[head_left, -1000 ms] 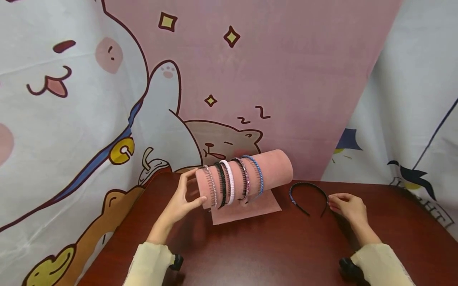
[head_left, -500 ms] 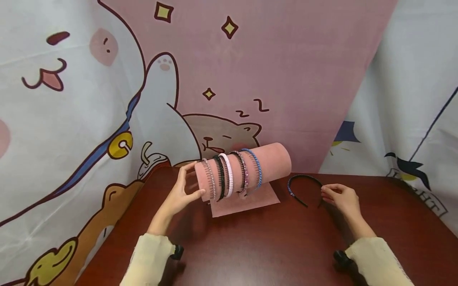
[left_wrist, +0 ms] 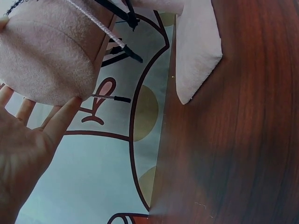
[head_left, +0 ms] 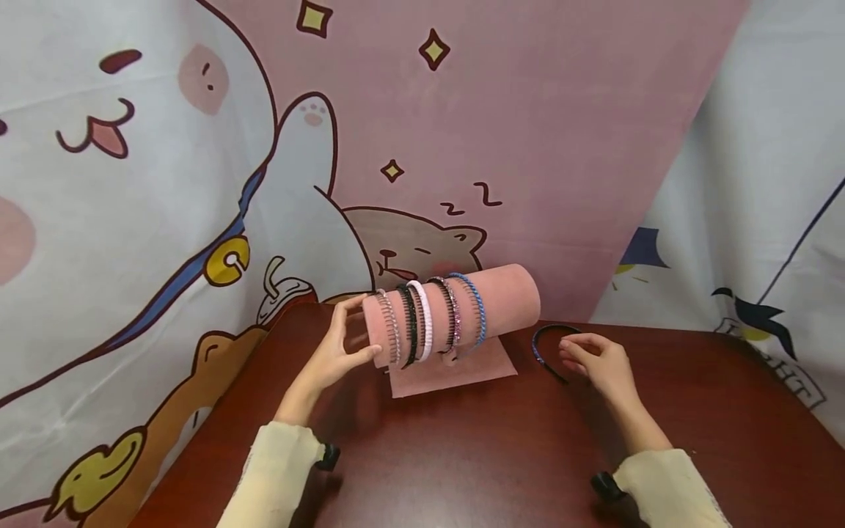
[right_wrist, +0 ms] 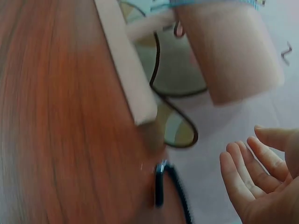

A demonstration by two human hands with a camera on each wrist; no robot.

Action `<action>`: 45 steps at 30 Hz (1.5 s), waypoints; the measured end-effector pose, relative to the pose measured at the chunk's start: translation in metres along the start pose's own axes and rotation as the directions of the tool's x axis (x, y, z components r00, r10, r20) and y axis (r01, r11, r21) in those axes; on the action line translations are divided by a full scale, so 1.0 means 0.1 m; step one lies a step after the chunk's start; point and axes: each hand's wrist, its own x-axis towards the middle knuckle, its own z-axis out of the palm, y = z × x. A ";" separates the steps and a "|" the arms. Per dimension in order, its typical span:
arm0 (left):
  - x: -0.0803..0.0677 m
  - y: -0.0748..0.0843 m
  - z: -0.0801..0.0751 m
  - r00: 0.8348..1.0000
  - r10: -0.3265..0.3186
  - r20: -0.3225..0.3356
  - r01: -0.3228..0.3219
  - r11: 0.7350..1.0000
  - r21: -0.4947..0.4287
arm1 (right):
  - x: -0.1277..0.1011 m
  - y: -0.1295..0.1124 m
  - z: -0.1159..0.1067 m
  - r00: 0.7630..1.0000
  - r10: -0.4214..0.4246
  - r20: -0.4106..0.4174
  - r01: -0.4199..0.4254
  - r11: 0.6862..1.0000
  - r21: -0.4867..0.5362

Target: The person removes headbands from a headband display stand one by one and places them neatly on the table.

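Note:
A pink plush headband stand (head_left: 511,301) has a tilted roll over a flat base, with several headbands around it. Among them are a white headband (head_left: 425,323) and a blue twisted headband (head_left: 477,304). My left hand (head_left: 330,359) holds the roll's left end between thumb and fingers; the left wrist view shows the fingertips against the plush end (left_wrist: 51,60). Right of the stand, a black headband with blue trim (head_left: 538,352) lies on the table. My right hand (head_left: 602,367) overlaps its right side in the head view, fingers loosely bent and holding nothing (right_wrist: 261,182).
The stand's flat pink base (head_left: 422,383) rests on the dark red-brown wooden table (head_left: 449,462). Behind the table hangs a cartoon-printed cloth (head_left: 561,147), close to the roll's back.
My right hand has moved left from the loose headband's right side to over it, now covering part of it. My left hand stays on the stand; the head view shifts slightly.

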 end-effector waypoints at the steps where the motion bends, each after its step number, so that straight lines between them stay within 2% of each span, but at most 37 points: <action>1: 0.00 0.00 0.00 1.000 0.002 0.000 -0.002 1.000 0.002 | -0.02 -0.03 0.04 1.000 -0.006 0.008 0.006 1.000 0.006; 13: 0.00 0.00 0.00 1.000 0.000 -0.003 0.000 1.000 -0.011 | -0.17 -0.35 0.54 0.991 -0.081 0.107 0.077 0.996 0.039; 27: -0.01 -0.05 0.00 1.000 0.012 -0.012 -0.013 1.000 -0.023 | -0.24 -0.29 1.11 0.983 -0.121 0.138 0.116 0.992 0.044; 32: -0.01 -0.03 0.01 1.000 0.007 -0.008 -0.007 1.000 -0.020 | -0.24 -0.27 1.22 0.983 -0.123 0.137 0.120 0.992 0.034; 45: 0.00 -0.04 -0.02 1.000 -0.004 -0.010 0.004 1.000 -0.025 | -0.23 -0.26 1.35 0.989 -0.139 0.059 0.137 0.990 0.038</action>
